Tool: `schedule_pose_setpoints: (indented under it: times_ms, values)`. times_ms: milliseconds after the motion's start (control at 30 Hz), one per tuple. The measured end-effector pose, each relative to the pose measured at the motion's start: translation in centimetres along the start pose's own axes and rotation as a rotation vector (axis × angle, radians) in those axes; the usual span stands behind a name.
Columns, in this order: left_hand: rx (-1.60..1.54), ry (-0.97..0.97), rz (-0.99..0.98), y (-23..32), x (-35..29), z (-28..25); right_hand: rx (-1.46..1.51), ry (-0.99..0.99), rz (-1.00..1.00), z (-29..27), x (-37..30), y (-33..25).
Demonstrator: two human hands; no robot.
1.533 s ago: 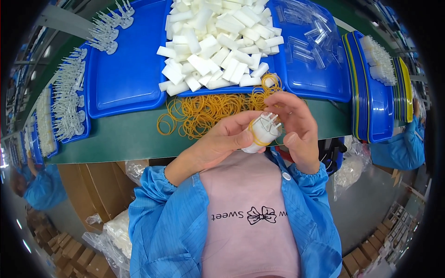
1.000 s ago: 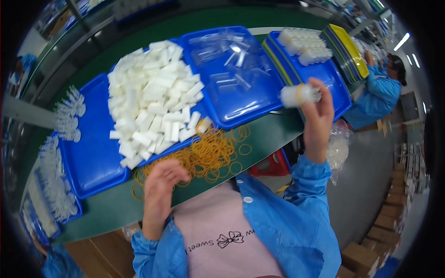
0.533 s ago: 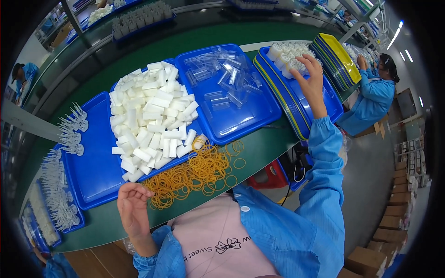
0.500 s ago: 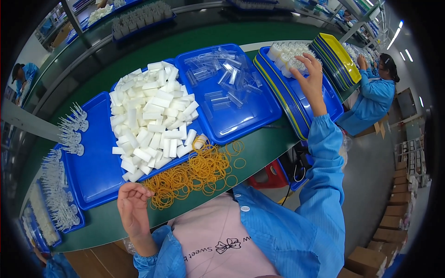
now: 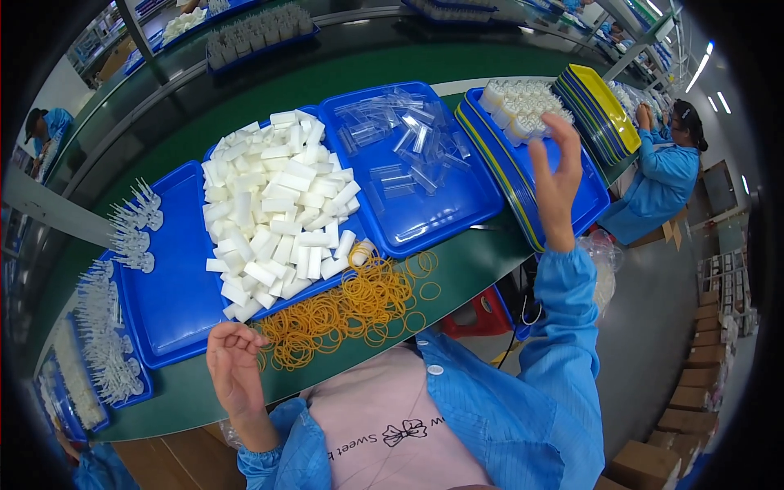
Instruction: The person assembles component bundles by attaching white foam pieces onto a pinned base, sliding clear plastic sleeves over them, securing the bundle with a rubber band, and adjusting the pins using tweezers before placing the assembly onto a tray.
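Note:
My right hand (image 5: pixel 559 181) is raised over the front of the right-hand blue tray (image 5: pixel 581 175), thumb and forefinger apart with nothing visible between them. Just beyond its fingertips, upright white pieces with clear tops (image 5: pixel 523 104) stand in rows in that tray. Low on the left, my left hand (image 5: pixel 234 367) is turned palm up with its fingers curled together; whatever they may hold is hidden. Beside its fingertips lies a loose heap of orange rubber bands (image 5: pixel 343 306). White foam-like blocks (image 5: pixel 278 200) are piled high in a blue tray behind the bands.
Clear plastic tubes (image 5: pixel 400 175) lie in the middle blue tray (image 5: pixel 433 230). White spiky pieces (image 5: pixel 135 233) line the left tray (image 5: pixel 175 306). Yellow and blue trays (image 5: pixel 600 106) are stacked far right, near a co-worker in blue (image 5: pixel 665 175). A red stool (image 5: pixel 478 317) is below the table.
My right hand has drawn back slightly toward me from the white pieces, its fingers still apart. My left hand stays by the rubber bands. The whole view has shifted a little.

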State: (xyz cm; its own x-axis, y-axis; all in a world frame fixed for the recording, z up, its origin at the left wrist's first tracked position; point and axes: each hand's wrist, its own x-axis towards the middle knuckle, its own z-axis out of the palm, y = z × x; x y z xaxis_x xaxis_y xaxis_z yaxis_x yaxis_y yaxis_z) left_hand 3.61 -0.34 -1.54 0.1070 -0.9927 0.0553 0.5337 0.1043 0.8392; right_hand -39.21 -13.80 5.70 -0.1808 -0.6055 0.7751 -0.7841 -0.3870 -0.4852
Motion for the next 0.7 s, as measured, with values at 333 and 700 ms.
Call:
schedule_pose_setpoints:
  times_ms: [333,700]
  values:
    - [0.23,-0.001,0.112,3.7,3.8,-1.9,0.039,-0.629,-0.388,-0.7,-13.6,-4.7]
    - [0.827,0.184,0.168,5.6,13.0,-9.0,-0.039,-0.127,0.393,2.3,-19.3,-1.2]
